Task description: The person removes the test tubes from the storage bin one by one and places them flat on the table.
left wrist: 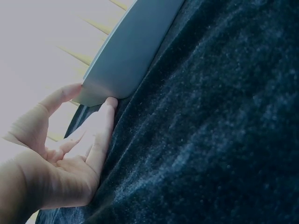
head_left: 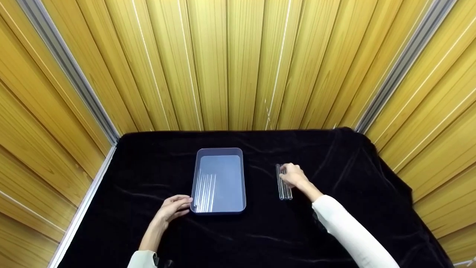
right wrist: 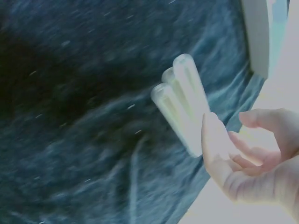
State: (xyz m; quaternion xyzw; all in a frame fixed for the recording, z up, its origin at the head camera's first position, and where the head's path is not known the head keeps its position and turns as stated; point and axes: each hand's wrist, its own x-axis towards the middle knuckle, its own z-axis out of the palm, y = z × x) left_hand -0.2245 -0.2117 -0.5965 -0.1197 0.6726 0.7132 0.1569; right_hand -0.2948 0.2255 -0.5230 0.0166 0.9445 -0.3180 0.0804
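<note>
Near the left corner of a translucent bluish plastic tray, my left hand touches the outside. In the left wrist view the thumb is at the rim and a fingertip lies low on the wall. Several clear tubes, showing as bright streaks, lie lengthwise in the tray's near left part. To the right, three clear glass test tubes lie side by side on the cloth. Over their far part is my right hand. The right wrist view shows a fingertip at the tubes' side, the thumb apart, and rounded tube ends.
Black velvety cloth with folds covers the table. Wood-patterned panels stand behind it and at both sides, with grey metal posts at the corners. A gap of cloth separates the tray from the tubes at its right.
</note>
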